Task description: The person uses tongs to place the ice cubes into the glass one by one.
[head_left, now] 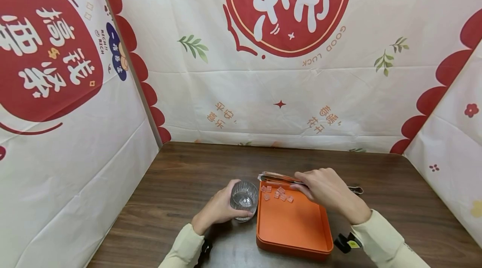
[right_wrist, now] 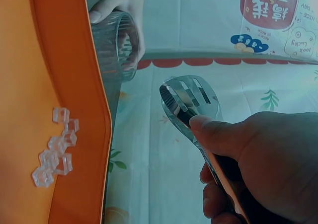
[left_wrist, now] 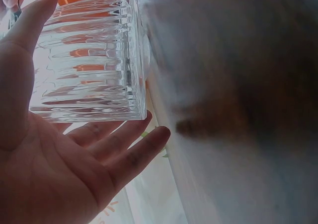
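My left hand (head_left: 218, 207) holds a clear ribbed glass (head_left: 244, 197) upright on the table, thumb on one side and fingers on the other. No cubes can be made out inside the glass. Just right of it is an orange tray (head_left: 293, 228) with several small clear cubes (head_left: 280, 191) near its far left corner. My right hand (head_left: 325, 186) grips metal tongs (right_wrist: 191, 97) with slotted heads, held over the tray's far edge and pointing toward the glass. Something clear shows at the tongs' tips in the head view; whether it is a cube I cannot tell.
All this stands on a dark wood-grain table (head_left: 169, 184). White printed cloth (head_left: 286, 84) hangs along the back and both sides. A black strap with a yellow label (head_left: 353, 243) shows below the right wrist.
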